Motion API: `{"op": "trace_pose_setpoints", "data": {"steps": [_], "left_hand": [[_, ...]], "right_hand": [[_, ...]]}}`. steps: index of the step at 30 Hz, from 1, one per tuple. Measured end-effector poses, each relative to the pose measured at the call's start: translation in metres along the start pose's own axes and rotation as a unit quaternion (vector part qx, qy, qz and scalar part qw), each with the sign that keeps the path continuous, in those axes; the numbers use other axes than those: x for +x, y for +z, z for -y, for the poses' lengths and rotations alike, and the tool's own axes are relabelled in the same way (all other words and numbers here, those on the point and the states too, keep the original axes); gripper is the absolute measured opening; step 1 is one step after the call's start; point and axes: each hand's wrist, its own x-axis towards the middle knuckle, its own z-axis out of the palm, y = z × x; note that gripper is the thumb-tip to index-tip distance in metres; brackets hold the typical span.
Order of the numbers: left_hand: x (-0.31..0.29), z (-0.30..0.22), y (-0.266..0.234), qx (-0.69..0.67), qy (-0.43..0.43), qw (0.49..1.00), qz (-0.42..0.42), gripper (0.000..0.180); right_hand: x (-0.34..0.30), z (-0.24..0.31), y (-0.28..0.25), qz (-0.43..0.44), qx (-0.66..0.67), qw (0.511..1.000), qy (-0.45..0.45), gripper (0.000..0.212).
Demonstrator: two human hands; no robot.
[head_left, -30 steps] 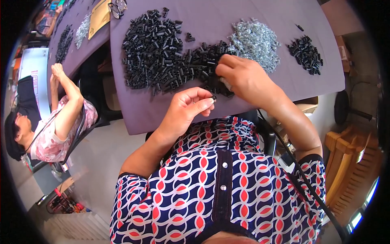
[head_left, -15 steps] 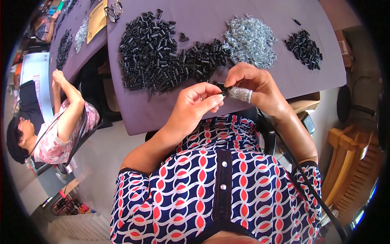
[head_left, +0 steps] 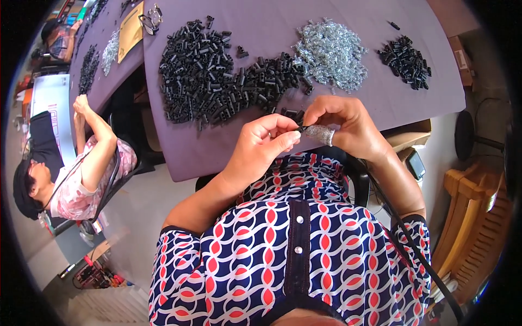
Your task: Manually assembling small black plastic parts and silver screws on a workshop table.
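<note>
My left hand (head_left: 260, 145) pinches a small black piece (head_left: 300, 129) between thumb and fingertips, just off the table's near edge. Opposite it, my right hand (head_left: 350, 126) bends inward, its fingers closed at the same piece. A grey speckled wrap (head_left: 319, 135) covers the thumb of that hand. Fingers hide most of the piece, so its full shape does not show. Just beyond both hands spreads a large heap of short black tubes (head_left: 201, 76). To its right lies a pile of small shiny silvery pieces (head_left: 331, 54), too fine to name surely.
A smaller pile of black parts (head_left: 405, 62) lies at the right of the cloth-covered table (head_left: 261, 27). Eyeglasses (head_left: 150, 20) and a yellow envelope (head_left: 130, 32) are at the far left. Another person (head_left: 92, 168) sits at left; a wooden chair (head_left: 467, 217) stands at right.
My right hand has dipped slightly toward me, its index finger now nearer the thumb at the small black piece. My left hand keeps its pinch. The view has shifted a little.
</note>
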Motion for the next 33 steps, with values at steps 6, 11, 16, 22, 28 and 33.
{"op": "trace_pose_setpoints", "data": {"steps": [6,11,16,22,28,33], "left_hand": [[-0.001,-0.001,-0.007,-0.024,-0.037,0.999,0.030,0.018],[0.003,-0.002,-0.017,-0.018,-0.068,0.994,0.087,0.017],[0.011,0.004,-0.030,-0.238,-0.213,0.928,0.194,0.017],[0.007,0.000,-0.022,-0.157,-0.155,0.965,0.140,0.015],[0.003,-0.006,-0.009,-0.070,-0.051,0.995,0.050,0.012],[0.003,-0.005,-0.002,-0.013,-0.016,1.000,0.009,0.010]], "right_hand": [[0.005,0.015,-0.005,0.057,-0.252,0.963,-0.073,0.036],[0.006,0.032,0.001,0.118,-0.317,0.937,-0.084,0.039],[0.007,0.040,0.003,0.168,-0.331,0.919,-0.131,0.041],[0.002,0.032,0.007,0.064,-0.242,0.967,-0.054,0.059],[-0.004,0.026,-0.002,-0.008,-0.230,0.972,-0.043,0.062],[0.002,0.020,0.005,0.015,-0.463,0.878,-0.117,0.066]]}}
